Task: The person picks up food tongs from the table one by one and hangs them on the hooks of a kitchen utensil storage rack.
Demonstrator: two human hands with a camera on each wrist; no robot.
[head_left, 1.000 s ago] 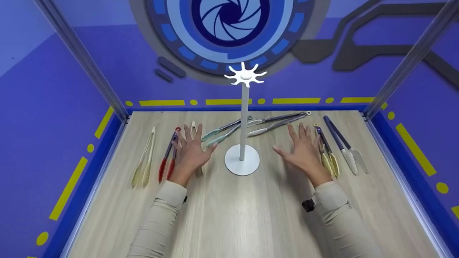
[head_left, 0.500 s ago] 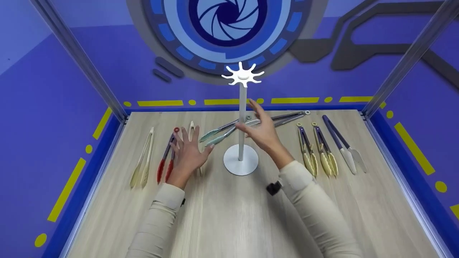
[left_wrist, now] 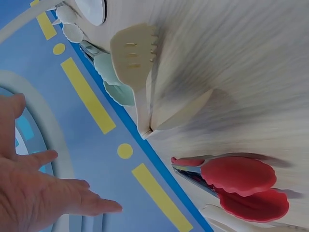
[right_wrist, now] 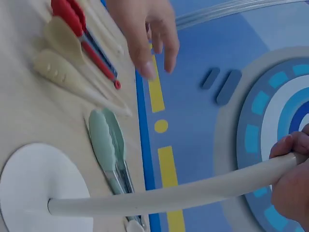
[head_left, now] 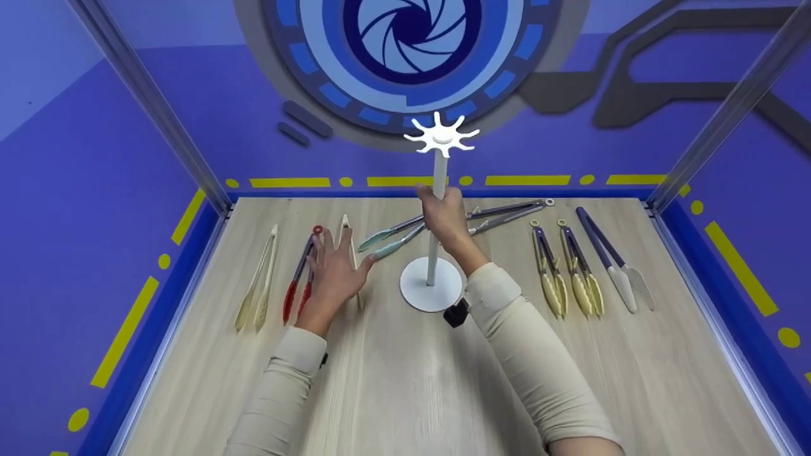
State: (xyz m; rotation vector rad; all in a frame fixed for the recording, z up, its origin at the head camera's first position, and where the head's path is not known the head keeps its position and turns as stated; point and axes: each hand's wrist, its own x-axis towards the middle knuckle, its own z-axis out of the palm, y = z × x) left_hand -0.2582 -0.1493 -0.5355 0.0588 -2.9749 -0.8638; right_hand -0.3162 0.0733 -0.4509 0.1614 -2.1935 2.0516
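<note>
While the right hand [head_left: 447, 218] holds a white stand [head_left: 432, 266], its fingers and thumb are curled round the pole [right_wrist: 174, 197], partway up. The stand is upright. Above this hand is the stand's top [head_left: 441, 136], with curvy hooks sticking out all around like a star. Below the hand is the flat round base [head_left: 431, 297], sitting on the wooden table [head_left: 405, 392]. The left hand [head_left: 336, 275] is wide, with its fingers spread apart, up in the air over some tongs. Under it are cream tongs [left_wrist: 130, 55] with one slotted end and red-tipped tongs [left_wrist: 236, 174] with a red ring; in the head view the hand hides part of them. Farther to the left of that hand lie pale tongs [head_left: 261, 307]. Mint-tipped tongs [right_wrist: 100, 140] lie between the two hands, near the left thumb. Long gray tongs [head_left: 507, 220] poke out to the right of the right hand. Farther right of that hand are two pairs of yellow-tipped tongs [head_left: 551, 294], side by side, and then dark-handled tongs [head_left: 619, 291] with flat, light ends. Both arms have light sleeves [head_left: 532, 354]. A small black thing [head_left: 456, 313] is at the right wrist. Past both hands is a blue wall [head_left: 209, 114].
</note>
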